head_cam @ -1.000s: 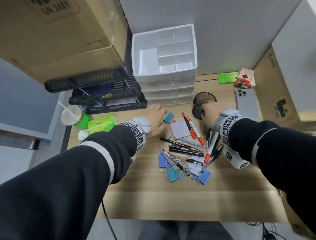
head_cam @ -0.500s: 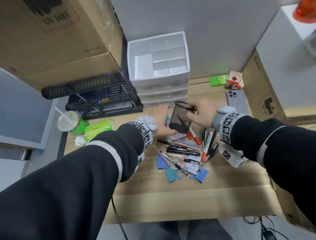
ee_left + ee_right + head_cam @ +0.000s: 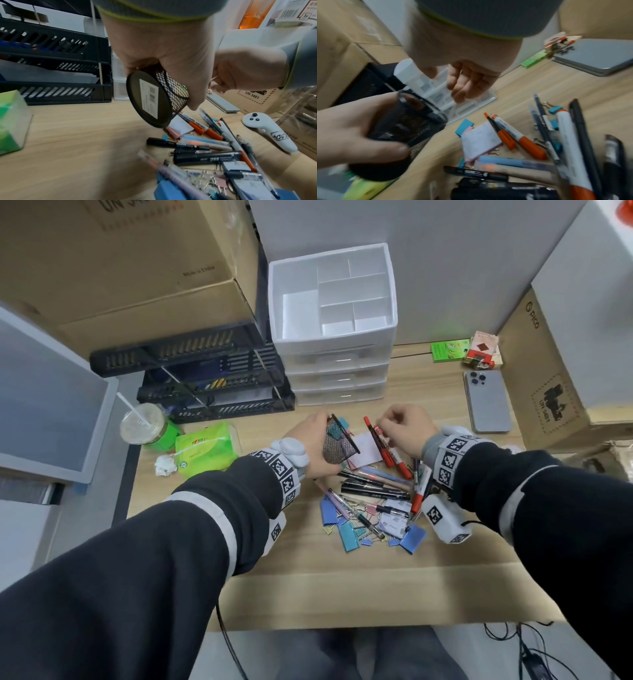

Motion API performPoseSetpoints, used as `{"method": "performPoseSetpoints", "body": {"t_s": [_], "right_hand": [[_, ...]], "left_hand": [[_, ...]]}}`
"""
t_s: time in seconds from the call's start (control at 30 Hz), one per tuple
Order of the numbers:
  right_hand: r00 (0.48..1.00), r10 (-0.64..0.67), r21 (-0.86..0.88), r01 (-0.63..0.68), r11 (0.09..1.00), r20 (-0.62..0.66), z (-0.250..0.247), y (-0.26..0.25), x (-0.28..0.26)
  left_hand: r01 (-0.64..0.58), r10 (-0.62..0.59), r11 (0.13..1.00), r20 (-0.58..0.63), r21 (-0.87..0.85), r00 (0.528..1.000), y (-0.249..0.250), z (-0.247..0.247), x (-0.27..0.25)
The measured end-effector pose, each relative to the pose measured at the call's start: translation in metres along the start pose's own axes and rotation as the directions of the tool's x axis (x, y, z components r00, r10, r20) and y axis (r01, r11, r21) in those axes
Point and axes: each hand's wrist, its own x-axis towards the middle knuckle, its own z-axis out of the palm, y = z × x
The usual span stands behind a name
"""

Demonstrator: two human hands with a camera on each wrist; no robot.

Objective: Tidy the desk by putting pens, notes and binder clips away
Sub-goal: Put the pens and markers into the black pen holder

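My left hand (image 3: 313, 440) grips a black mesh pen cup (image 3: 337, 445), lifted off the desk and tilted with its mouth toward the right. In the left wrist view the cup (image 3: 149, 100) shows its flat base with a label. My right hand (image 3: 402, 429) hovers just right of the cup, above two red markers (image 3: 387, 448), its fingers (image 3: 467, 81) loosely curled and holding nothing. A pad of sticky notes (image 3: 366, 450) lies under the cup. Several pens (image 3: 373, 486) and coloured binder clips (image 3: 346, 529) lie heaped in front of both hands.
A white drawer unit with a divided top tray (image 3: 335, 338) stands behind the pile. Black letter trays (image 3: 212, 385), an iced drink (image 3: 142, 422) and a green tissue pack (image 3: 205, 448) are at the left. A phone (image 3: 488, 402) and cardboard boxes (image 3: 548, 378) are at the right.
The cup stood on the desk under my right hand. That hand lifted it leftward and released it. My left hand now holds it.
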Motion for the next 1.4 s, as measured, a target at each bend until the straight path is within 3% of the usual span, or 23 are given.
{"method": "performPoseSetpoints", "body": {"t_s": [0.13, 0.3, 0.47, 0.87, 1.17, 1.3, 1.4], "right_hand": [[0.988, 0.150, -0.328, -0.155, 0.932, -0.042, -0.001, 0.040, 0.008], [0.990, 0.139, -0.451, -0.139, 0.882, -0.034, 0.020, 0.047, 0.017], [0.983, 0.185, -0.619, -0.148, 0.771, -0.003, 0.042, 0.046, 0.030], [0.960, 0.266, -0.653, -0.145, 0.744, 0.091, 0.052, 0.042, 0.035], [0.959, 0.283, -0.645, -0.201, 0.738, 0.025, 0.057, 0.049, 0.041], [0.958, 0.285, -0.584, -0.220, 0.781, 0.021, 0.059, 0.046, 0.040], [0.957, 0.290, -0.431, -0.270, 0.861, -0.019, 0.052, 0.041, 0.037]], "left_hand": [[0.044, -0.045, 0.998, 0.031, 0.039, 0.998, -0.024, 0.006, -0.012], [0.062, -0.063, 0.998, 0.044, 0.019, 0.997, -0.038, 0.010, -0.022], [0.093, -0.093, 0.996, 0.064, 0.010, 0.994, -0.045, 0.019, -0.029], [0.073, -0.073, 0.997, 0.086, -0.007, 0.994, -0.048, 0.024, -0.021], [0.032, -0.032, 0.999, 0.090, -0.009, 0.995, -0.038, 0.026, -0.014], [0.032, -0.032, 0.999, 0.092, -0.005, 0.995, -0.040, 0.028, -0.019], [0.028, -0.029, 1.000, 0.107, 0.011, 0.994, -0.042, 0.028, -0.018]]}}
